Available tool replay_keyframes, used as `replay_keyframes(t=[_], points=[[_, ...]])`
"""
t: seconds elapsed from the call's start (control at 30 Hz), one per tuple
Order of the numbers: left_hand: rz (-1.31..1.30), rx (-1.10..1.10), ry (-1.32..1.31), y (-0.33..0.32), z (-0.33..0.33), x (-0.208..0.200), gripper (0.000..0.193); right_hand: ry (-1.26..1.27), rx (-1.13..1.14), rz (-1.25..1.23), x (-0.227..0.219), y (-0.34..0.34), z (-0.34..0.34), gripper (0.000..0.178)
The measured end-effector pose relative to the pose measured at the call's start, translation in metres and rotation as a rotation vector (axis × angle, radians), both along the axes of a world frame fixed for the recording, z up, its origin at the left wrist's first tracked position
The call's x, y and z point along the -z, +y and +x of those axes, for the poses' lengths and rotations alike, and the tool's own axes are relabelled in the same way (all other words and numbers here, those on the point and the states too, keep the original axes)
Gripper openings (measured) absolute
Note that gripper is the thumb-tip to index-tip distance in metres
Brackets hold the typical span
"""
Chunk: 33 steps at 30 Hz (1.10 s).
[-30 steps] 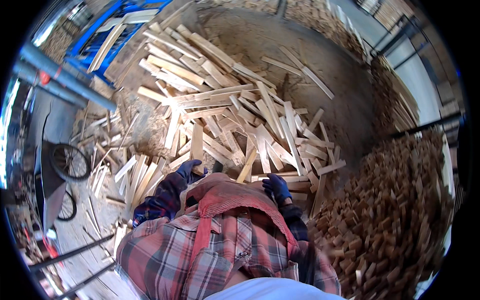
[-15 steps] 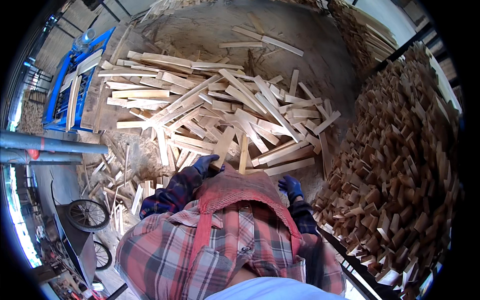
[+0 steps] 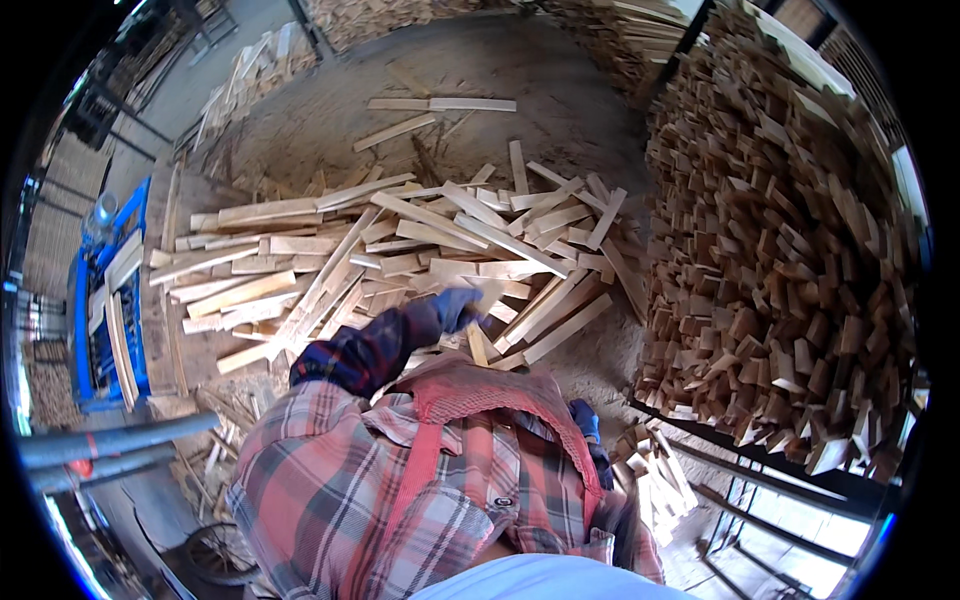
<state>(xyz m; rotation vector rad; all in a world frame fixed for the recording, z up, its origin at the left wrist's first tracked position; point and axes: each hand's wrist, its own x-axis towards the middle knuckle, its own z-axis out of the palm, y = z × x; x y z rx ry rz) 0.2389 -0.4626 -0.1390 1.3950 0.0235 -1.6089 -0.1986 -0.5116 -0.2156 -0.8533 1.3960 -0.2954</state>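
My left hand (image 3: 455, 308), in a blue glove, reaches forward over the near part of a heap of pale wooden slats (image 3: 330, 240). It is closed on a short wooden slat (image 3: 489, 297), which is smeared by motion. Low at my right side, beside the red apron (image 3: 490, 391), hangs my right hand (image 3: 584, 418), also gloved in blue; its fingers cannot be made out. Slats of differing lengths lie crosswise in front of me, and one longer slat (image 3: 575, 328) rests at the heap's near right edge.
A tall stack of slats (image 3: 770, 250) rises on my right. At left stand a blue metal frame (image 3: 85, 330) with boards on it, grey pipes (image 3: 120, 440) and a wheel (image 3: 222, 552). Loose slats (image 3: 472, 104) lie on the floor beyond the heap.
My left hand has moved forward and right with the slat. My right hand has dropped back beside the apron. The view has turned toward the right.
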Motion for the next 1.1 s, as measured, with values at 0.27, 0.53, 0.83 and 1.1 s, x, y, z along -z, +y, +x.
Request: replay_keyframes(t=[0.27, 0.53, 0.83, 1.1], points=[[-1.015, -0.227, -0.619, -0.222, 0.113, -0.187, 0.033, 0.25, -0.277, -0.199, 0.008, 0.058, 0.011, 0.026], [-0.282, -0.192, -0.214, -0.158, -0.005, 0.035, 0.03, 0.103, 0.312, 0.282, 0.09, 0.096, -0.074, 0.027], [0.675, -0.121, 0.191, 0.081, -0.12, 0.297, 0.031, 0.292, 0.011, 0.548, 0.283, -0.006, -0.07, 0.021], [0.555, -0.111, 0.145, 0.043, -0.084, 0.585, 0.013, 0.271, -0.189, 0.445, 0.528, -0.115, 0.135, 0.022]])
